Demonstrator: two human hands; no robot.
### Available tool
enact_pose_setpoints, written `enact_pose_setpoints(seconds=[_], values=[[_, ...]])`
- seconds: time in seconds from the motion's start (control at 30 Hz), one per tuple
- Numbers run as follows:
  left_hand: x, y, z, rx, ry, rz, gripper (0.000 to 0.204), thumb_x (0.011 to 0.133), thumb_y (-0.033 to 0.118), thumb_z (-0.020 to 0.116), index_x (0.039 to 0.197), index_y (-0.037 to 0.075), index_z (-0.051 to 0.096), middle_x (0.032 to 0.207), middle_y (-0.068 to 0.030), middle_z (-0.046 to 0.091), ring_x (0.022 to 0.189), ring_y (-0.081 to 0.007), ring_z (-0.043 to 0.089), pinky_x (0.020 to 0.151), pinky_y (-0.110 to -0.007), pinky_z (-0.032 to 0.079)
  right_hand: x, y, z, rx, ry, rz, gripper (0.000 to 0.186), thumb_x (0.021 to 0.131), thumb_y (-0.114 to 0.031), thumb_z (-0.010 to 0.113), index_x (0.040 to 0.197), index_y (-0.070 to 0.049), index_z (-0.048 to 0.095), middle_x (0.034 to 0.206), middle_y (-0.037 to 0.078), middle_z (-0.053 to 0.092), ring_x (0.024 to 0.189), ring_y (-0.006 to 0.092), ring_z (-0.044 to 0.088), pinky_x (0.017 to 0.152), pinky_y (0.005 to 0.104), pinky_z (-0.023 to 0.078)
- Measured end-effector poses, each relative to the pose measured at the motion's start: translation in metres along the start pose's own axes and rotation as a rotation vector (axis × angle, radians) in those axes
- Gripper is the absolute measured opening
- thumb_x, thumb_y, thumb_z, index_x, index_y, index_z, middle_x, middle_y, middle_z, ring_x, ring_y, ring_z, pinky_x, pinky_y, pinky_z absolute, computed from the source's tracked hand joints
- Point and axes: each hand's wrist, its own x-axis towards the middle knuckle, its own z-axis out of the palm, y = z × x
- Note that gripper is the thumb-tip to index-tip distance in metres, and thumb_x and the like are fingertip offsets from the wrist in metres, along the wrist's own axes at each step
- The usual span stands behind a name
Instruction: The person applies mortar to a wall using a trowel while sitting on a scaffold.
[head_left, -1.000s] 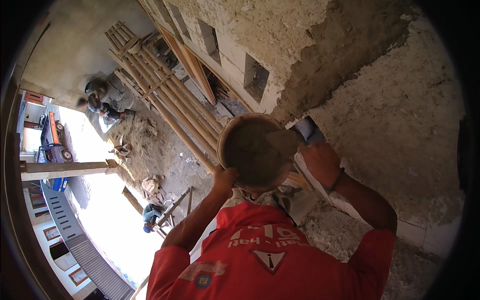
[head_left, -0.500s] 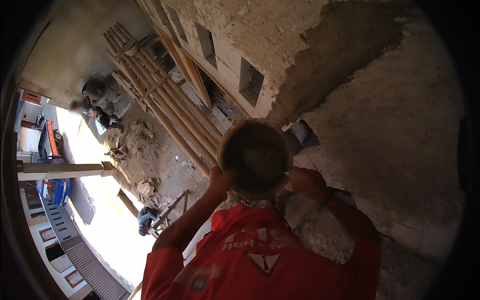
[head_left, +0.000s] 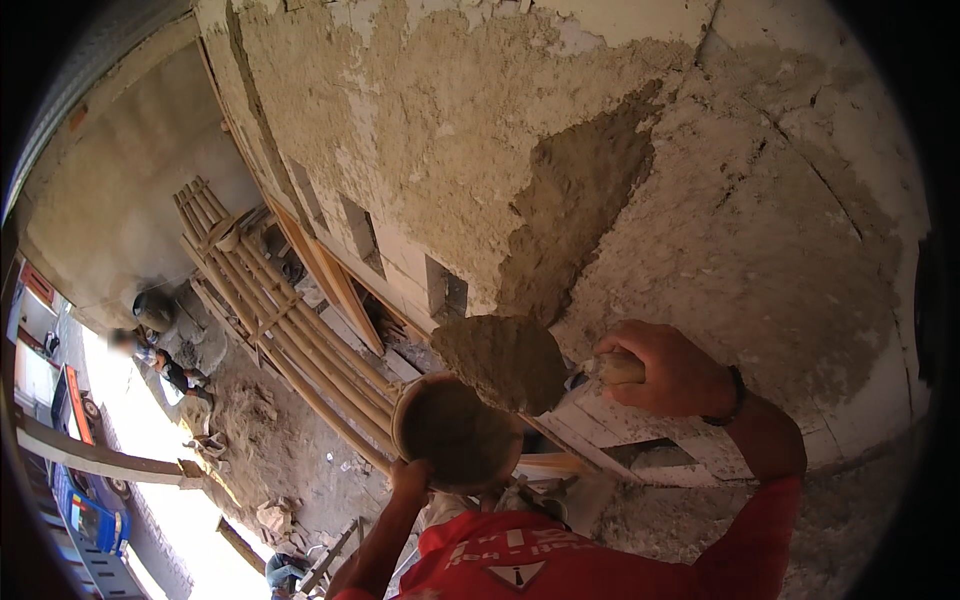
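Observation:
My left hand [head_left: 410,482] grips the near-left rim of a round bucket [head_left: 400,415] with grey mortar inside, tilted in front of my body. To its right, my right hand [head_left: 675,370] is closed around the wooden handle of a trowel [head_left: 622,368]. A thick heap of wet mortar [head_left: 500,362] covers the trowel's blade, just above the bucket's far-right rim. Beyond it stands a rough plastered wall [head_left: 780,240], with a darker, wet-looking plaster patch [head_left: 575,200] on it.
Bamboo scaffolding [head_left: 290,320] runs from beside the bucket to the far left. Square openings, one a wall opening [head_left: 447,290], pierce the lower wall. A co-worker [head_left: 178,370] is near a sand heap [head_left: 245,420]; another person [head_left: 285,572] is lower left. A post [head_left: 110,462] crosses the left side.
My right hand has moved up and right from the bucket, and the mortar-laden trowel now shows. The bucket and left hand sit lower and further left in view; more wall shows.

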Motion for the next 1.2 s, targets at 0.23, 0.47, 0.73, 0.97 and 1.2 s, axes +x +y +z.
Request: enact_pose_setpoints(seconds=[0.23, 0.47, 0.73, 0.97, 1.2], values=[[0.001, -0.002, -0.019, -0.078, 0.040, -0.017, 0.019, 0.072, -0.002, 0.063, 0.090, -0.005, 0.057, 0.070, -0.0117, 0.058, 0.055, -0.0266, 0.061, 0.043, -0.043, 0.051, 0.000, -0.051, -0.102, 0.073, 0.044, -0.143, 0.045, 0.085, -0.025, 0.073, 0.118, 0.005, 0.063, 0.084, 0.011, 0.066, 0.059, 0.0174, 0.064, 0.054, 0.0305, 0.051], [0.023, -0.027, -0.030, -0.082, 0.032, -0.079, 0.035, 0.071, -0.006, 0.059, 0.105, -0.004, 0.053, 0.085, -0.0177, 0.058, 0.064, -0.0341, 0.064, 0.052, -0.057, 0.059, 0.005, -0.024, -0.176, -0.192, 0.682, 0.326, 0.056, 0.095, -0.036, 0.063, 0.135, 0.001, 0.054, 0.083, 0.005, 0.062, 0.056, 0.0087, 0.056, 0.049, 0.0221, 0.049], [0.022, -0.025, -0.026, -0.086, 0.059, -0.100, 0.030, 0.071, -0.005, 0.058, 0.100, -0.003, 0.054, 0.081, -0.0165, 0.058, 0.059, -0.0315, 0.060, 0.048, -0.053, 0.057, -0.014, -0.022, -0.144, -0.004, 0.657, 0.274, 0.054, 0.094, -0.035, 0.065, 0.134, 0.000, 0.055, 0.081, 0.003, 0.060, 0.058, 0.0072, 0.054, 0.049, 0.0221, 0.048], [0.000, 0.013, 0.005, 0.015, 0.010, -0.030, 0.024, 0.069, 0.002, 0.062, 0.092, -0.004, 0.063, 0.072, -0.0114, 0.058, 0.055, -0.0217, 0.054, 0.043, -0.038, 0.042, 0.009, 0.038, 0.008, 0.051, 0.010, 0.098, 0.042, 0.082, -0.018, 0.070, 0.118, 0.001, 0.062, 0.097, 0.016, 0.065, 0.080, 0.0249, 0.066, 0.072, 0.0381, 0.054], [-0.014, 0.043, 0.021, 0.034, -0.070, 0.018, 0.012, 0.076, 0.004, 0.059, 0.086, -0.002, 0.061, 0.066, -0.0110, 0.058, 0.046, -0.0222, 0.056, 0.037, -0.036, 0.047, 0.021, 0.063, 0.137, -0.454, -0.137, 0.051, 0.025, 0.080, -0.014, 0.065, 0.103, -0.005, 0.068, 0.088, 0.018, 0.063, 0.074, 0.0368, 0.065, 0.065, 0.0467, 0.053]])
